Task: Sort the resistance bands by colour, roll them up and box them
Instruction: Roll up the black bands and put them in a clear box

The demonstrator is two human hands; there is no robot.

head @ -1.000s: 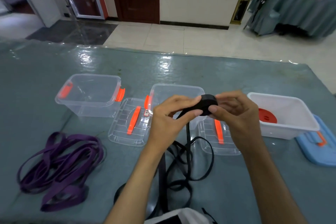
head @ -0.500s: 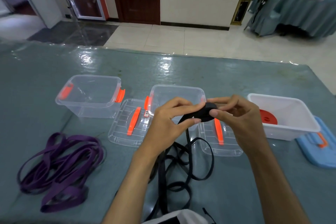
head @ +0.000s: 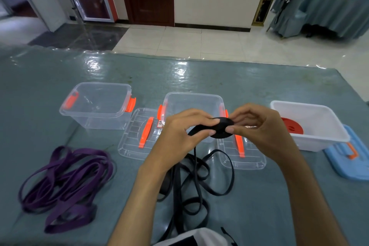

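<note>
— Pinching seen: black roll (head: 221, 127) is held between L hand (head: 179, 136) & R hand (head: 259, 132), above table (head: 279, 205) centre.
— Rest of the band?
— Black tail (head: 191, 181) is draped to near edge. Purple bands (head: 65, 183) are piled at near-left corner. Red roll (head: 292, 128) is seen in white box (head: 319, 140), right edge.

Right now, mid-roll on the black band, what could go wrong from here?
The black roll is pinched only by fingertips of the left hand and right hand; a slip could let it unwind. The loose black band tail lies in crossed loops on the table and may snag.
</note>
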